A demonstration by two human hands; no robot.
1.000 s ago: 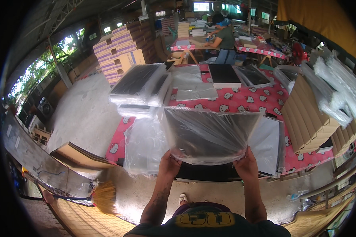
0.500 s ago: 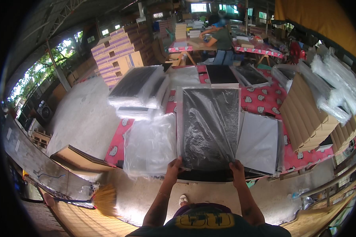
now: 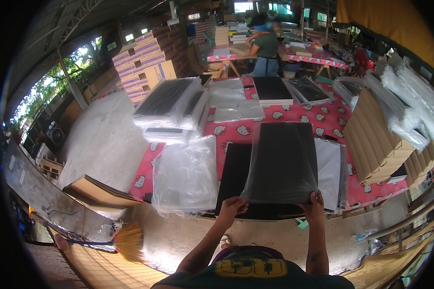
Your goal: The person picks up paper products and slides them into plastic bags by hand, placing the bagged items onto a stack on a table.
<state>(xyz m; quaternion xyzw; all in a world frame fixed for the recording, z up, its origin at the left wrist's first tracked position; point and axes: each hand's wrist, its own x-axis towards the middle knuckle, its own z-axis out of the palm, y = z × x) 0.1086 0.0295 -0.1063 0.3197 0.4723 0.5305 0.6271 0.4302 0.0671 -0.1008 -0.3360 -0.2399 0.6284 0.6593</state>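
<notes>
A flat black panel inside a clear plastic bag [image 3: 284,161] is held at its near edge by both hands. My left hand [image 3: 234,206] is closed on the bag's near left corner, and my right hand [image 3: 314,203] grips the near right corner. Beneath it, partly covered, another black panel [image 3: 233,166] lies on the table. To the left is a pile of clear plastic bags [image 3: 184,176]. On the right, a white sheet in plastic [image 3: 329,166] is partly hidden by the held panel.
A pink patterned cloth covers the table [image 3: 323,118]. Wrapped panels [image 3: 166,98] are stacked at back left. Folded cardboard [image 3: 371,139] stands right, beside bundled plastic [image 3: 412,101]. A co-worker [image 3: 266,48] stands at a far table. A broom [image 3: 128,243] lies lower left.
Both hands have moved right with the bagged panel. The black panel under it and a flat plastic-wrapped piece behind it are now uncovered.
</notes>
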